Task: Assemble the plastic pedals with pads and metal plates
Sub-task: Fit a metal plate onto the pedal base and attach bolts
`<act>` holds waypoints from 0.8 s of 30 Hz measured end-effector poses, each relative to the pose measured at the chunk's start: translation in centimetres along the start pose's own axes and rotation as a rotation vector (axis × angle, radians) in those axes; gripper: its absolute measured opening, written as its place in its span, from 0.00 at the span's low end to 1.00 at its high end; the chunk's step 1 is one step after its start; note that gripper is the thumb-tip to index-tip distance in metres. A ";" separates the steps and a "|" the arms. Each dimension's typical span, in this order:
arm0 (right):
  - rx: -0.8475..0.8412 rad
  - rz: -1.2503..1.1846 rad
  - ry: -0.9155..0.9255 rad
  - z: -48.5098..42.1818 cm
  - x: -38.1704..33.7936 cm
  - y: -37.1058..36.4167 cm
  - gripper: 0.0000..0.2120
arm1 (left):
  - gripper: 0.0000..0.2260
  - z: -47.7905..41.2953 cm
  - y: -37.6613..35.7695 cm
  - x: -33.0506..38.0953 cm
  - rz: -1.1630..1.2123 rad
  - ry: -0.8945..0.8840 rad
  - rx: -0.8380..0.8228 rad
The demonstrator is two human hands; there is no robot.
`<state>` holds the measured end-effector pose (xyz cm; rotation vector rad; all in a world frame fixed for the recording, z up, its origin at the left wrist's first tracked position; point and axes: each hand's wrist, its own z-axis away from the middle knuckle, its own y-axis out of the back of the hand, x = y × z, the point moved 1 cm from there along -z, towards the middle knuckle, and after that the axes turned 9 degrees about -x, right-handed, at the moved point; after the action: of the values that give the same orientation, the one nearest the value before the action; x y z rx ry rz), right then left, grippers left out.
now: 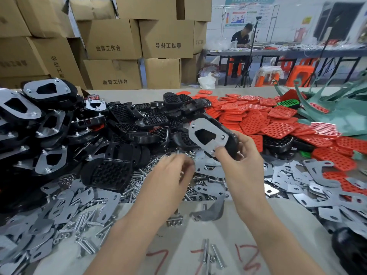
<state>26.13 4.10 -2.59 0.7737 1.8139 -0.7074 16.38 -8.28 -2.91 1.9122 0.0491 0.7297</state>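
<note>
Pedal (228, 133) with one metal plate (198, 124) laid on it sits in our right hand (248, 155) over the desk's (198, 245) middle, fingers wrapped round it, thumb pinning the plate. Our left hand (170, 169) is blurry above the bolts (139, 179), so we can't tell its grip. Bolting looks not yet done. Maybe a dozen finished pedals (39, 116) at the left edge; red pads (258, 120) are way past counting.
</note>
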 end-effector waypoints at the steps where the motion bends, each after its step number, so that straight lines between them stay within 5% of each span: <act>1: 0.020 -0.016 -0.010 -0.2 0.0 0.3 0.12 | 0.10 0.0 -0.1 -0.1 -0.117 0.003 -0.091; 5: 0.054 -0.048 -0.062 -0.6 0.5 1.0 0.09 | 0.16 0.0 -0.5 -0.5 -0.362 0.036 -0.284; 12: -0.010 -0.181 -0.238 -0.9 1.1 0.3 0.08 | 0.12 0.4 -0.8 0.2 -0.475 0.044 -0.241; 18: -0.090 -0.087 -0.300 -0.7 1.9 -0.2 0.19 | 0.05 0.4 -0.6 0.0 -0.377 0.060 -0.203; 24: -0.195 0.045 -0.227 -0.4 1.8 0.0 0.16 | 0.04 -0.2 -0.2 -0.4 -0.037 0.111 -0.130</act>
<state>25.43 4.74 -4.19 0.5788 1.6257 -0.5551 16.02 -8.22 -3.19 1.7421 0.1037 0.7940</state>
